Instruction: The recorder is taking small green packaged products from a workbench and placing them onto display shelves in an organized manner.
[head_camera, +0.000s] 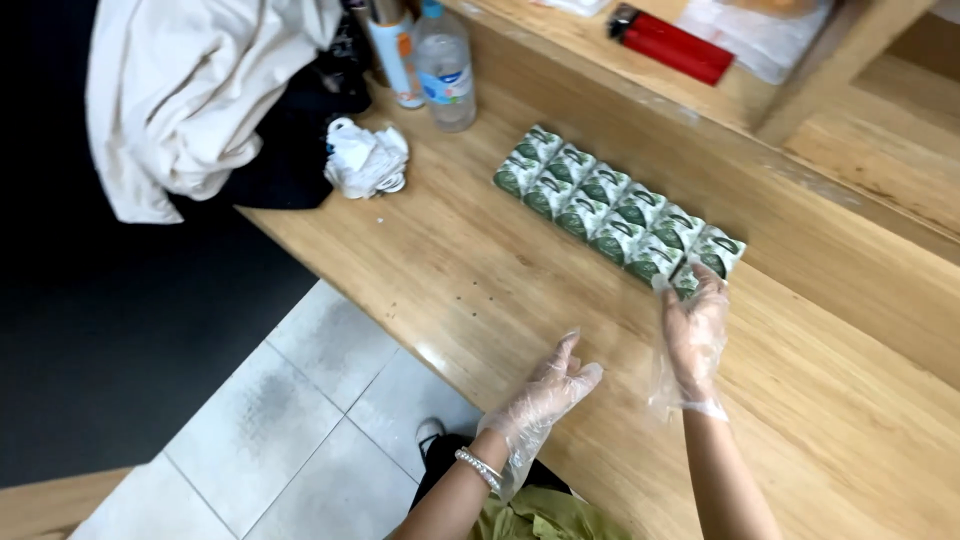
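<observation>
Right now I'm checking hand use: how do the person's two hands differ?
The right hand reaches forward, fingertips touching the end of the row of green-and-white packets; the left hand hovers apart from it, touching nothing. The left wrist bears a beaded bracelet; the right wrist is bare. Both wear clear plastic gloves.

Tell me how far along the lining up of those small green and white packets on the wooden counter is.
Well along, by the look of it. The small green and white packets already lie in a tidy double row on the wooden counter. The gloved right hand touches the nearest end packet; the gloved left hand is empty. No loose packets are in view.
</observation>
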